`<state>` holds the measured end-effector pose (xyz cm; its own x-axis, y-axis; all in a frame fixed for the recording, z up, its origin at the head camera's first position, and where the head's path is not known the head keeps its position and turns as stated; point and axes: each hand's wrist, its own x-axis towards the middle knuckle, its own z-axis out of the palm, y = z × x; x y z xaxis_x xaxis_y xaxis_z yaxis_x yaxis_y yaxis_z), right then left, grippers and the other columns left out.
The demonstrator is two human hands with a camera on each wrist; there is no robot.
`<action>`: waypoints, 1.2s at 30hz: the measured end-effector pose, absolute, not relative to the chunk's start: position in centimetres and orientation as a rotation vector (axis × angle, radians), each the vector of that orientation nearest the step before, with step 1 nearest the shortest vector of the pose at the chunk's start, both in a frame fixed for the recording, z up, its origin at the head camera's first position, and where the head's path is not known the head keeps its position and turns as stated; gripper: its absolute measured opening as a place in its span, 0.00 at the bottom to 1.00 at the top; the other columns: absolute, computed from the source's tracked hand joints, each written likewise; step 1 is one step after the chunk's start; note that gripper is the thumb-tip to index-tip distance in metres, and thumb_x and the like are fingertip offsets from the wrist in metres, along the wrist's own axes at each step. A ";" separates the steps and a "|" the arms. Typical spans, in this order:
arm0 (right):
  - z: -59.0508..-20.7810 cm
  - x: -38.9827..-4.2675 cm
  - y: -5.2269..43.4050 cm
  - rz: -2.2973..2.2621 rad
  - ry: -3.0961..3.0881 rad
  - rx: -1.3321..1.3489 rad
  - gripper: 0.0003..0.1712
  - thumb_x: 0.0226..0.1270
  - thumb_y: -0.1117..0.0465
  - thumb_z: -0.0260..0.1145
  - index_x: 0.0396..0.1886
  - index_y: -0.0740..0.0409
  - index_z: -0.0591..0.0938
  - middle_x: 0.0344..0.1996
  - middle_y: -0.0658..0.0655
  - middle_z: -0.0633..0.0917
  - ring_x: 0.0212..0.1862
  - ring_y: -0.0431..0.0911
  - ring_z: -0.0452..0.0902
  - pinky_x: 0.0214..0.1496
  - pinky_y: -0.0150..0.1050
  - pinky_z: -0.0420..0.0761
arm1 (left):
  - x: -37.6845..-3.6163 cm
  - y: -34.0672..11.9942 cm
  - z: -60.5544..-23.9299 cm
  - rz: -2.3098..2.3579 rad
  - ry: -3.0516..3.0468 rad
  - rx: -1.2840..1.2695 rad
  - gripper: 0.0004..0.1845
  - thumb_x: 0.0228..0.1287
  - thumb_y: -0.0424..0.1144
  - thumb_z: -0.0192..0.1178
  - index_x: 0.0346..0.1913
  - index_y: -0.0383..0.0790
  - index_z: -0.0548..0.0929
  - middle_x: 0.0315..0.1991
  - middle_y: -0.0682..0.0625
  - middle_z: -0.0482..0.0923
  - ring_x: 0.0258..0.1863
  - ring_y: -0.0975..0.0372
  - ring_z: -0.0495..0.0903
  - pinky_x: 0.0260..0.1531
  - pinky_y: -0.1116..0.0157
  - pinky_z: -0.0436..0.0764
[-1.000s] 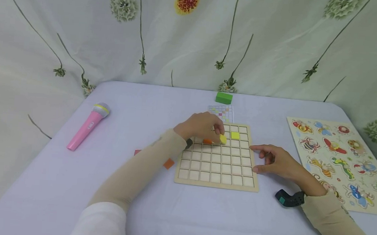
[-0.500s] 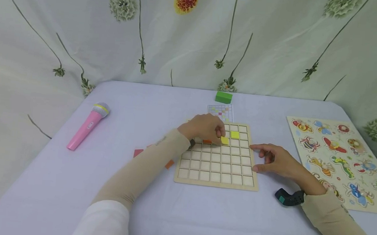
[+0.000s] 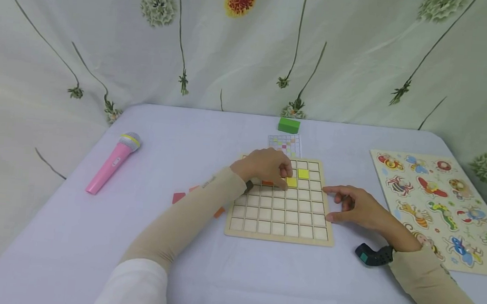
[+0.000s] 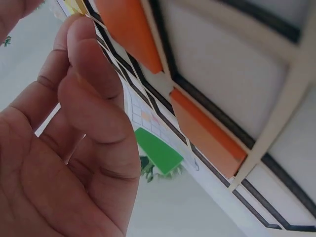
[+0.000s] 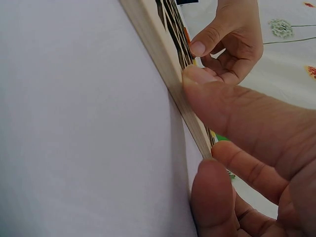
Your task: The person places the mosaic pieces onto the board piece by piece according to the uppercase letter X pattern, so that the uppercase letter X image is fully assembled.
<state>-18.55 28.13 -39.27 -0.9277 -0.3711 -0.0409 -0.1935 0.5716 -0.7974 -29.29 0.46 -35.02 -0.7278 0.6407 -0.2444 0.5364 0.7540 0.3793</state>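
while the right hand (image 3: 357, 208) (fingers relaxed) steadies the wooden grid board (image 3: 280, 224), the left hand (image 3: 266, 165) pinches a square yellow tile (image 3: 291, 182).

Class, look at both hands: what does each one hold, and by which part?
The left hand touches a yellow tile at its near-left edge. The right hand steadies the grid board by its right edge.

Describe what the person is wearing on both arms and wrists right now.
Both arms wear snug beige sleeves to the wrist; the left sleeve emerges from a white upper sleeve and carries faint small lettering. A black wrist device with a teal spot is strapped at the right wrist, a dark one at the left. Both hands are bare.
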 end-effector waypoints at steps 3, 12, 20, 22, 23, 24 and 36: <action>-39.3 -18.6 28.1 -1.283 2.596 -0.470 0.39 0.61 0.67 0.83 0.69 0.74 0.78 0.41 0.56 0.76 0.35 0.43 0.68 0.36 0.34 0.70 | -29.1 0.2 -34.9 0.401 2.589 0.927 0.14 0.67 0.46 0.77 0.52 0.51 0.88 0.46 0.60 0.84 0.47 0.64 0.78 0.50 0.61 0.76; -39.2 -18.6 28.1 -1.267 2.609 -0.471 0.40 0.60 0.66 0.83 0.70 0.74 0.78 0.42 0.57 0.77 0.35 0.43 0.68 0.36 0.35 0.70 | -28.4 -2.2 -33.9 0.540 2.498 1.124 0.15 0.72 0.39 0.71 0.59 0.49 0.87 0.50 0.57 0.86 0.43 0.62 0.83 0.50 0.62 0.79; -39.2 -18.4 28.2 -1.247 2.618 -0.460 0.41 0.60 0.66 0.83 0.71 0.74 0.77 0.43 0.56 0.76 0.35 0.44 0.68 0.36 0.35 0.69 | -26.2 -5.0 -32.5 0.741 2.468 1.268 0.15 0.75 0.33 0.68 0.61 0.41 0.87 0.52 0.47 0.88 0.48 0.59 0.84 0.54 0.61 0.81; -39.3 -18.4 28.2 -1.255 2.612 -0.464 0.40 0.61 0.66 0.83 0.71 0.74 0.77 0.43 0.56 0.76 0.35 0.43 0.68 0.36 0.35 0.69 | -25.6 -5.9 -32.3 0.802 2.476 1.280 0.16 0.75 0.33 0.68 0.62 0.39 0.87 0.53 0.46 0.88 0.49 0.59 0.84 0.55 0.59 0.82; -39.2 -18.4 28.2 -1.259 2.609 -0.465 0.40 0.61 0.66 0.83 0.70 0.74 0.77 0.43 0.56 0.76 0.35 0.43 0.68 0.36 0.35 0.70 | -25.3 -6.4 -32.3 0.835 2.479 1.282 0.16 0.75 0.33 0.68 0.62 0.39 0.87 0.54 0.46 0.88 0.49 0.58 0.84 0.54 0.58 0.83; -39.2 -18.4 28.1 -1.264 2.607 -0.465 0.40 0.61 0.66 0.83 0.70 0.74 0.77 0.43 0.57 0.76 0.35 0.43 0.68 0.36 0.35 0.70 | -25.1 -6.8 -32.2 0.870 2.478 1.288 0.17 0.75 0.32 0.68 0.63 0.38 0.87 0.54 0.45 0.88 0.49 0.58 0.84 0.53 0.57 0.84; -39.3 -18.4 28.0 -1.271 2.613 -0.471 0.39 0.60 0.67 0.83 0.70 0.74 0.78 0.42 0.57 0.76 0.35 0.43 0.68 0.36 0.34 0.70 | -24.0 -13.5 -33.1 1.084 2.561 1.111 0.17 0.72 0.28 0.67 0.61 0.37 0.86 0.51 0.44 0.88 0.50 0.57 0.82 0.51 0.54 0.83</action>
<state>-18.43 28.03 -39.30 -0.9297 -0.3663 -0.0378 -0.1963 0.5800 -0.7906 -24.05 -13.52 -33.09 -0.7155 0.6840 0.1420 0.5780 0.4655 0.6703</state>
